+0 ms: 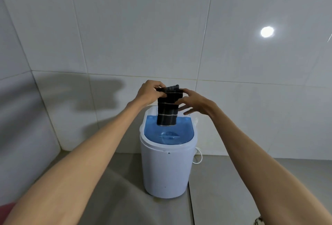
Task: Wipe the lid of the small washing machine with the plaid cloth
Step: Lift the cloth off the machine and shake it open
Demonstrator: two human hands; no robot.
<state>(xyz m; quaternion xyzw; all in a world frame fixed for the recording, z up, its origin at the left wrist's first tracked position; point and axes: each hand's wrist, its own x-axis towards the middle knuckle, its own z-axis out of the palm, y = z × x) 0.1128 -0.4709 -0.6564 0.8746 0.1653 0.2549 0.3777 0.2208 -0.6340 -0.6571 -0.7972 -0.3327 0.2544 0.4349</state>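
Note:
A small white washing machine (167,169) stands on the floor in front of me, topped by a translucent blue lid (152,131) with a moulded handle dip. A dark plaid cloth (167,111) with thin pale stripes hangs above the lid's back part, its lower edge near or touching the lid. My left hand (150,92) pinches the cloth's top left edge. My right hand (193,101) touches the top right corner with thumb and forefinger, the other fingers spread beside the cloth.
White tiled walls meet in a corner behind and left of the machine. A white cable (198,156) loops at the machine's right side. The floor (233,188) is grey, with a seam running forward from the machine's right base.

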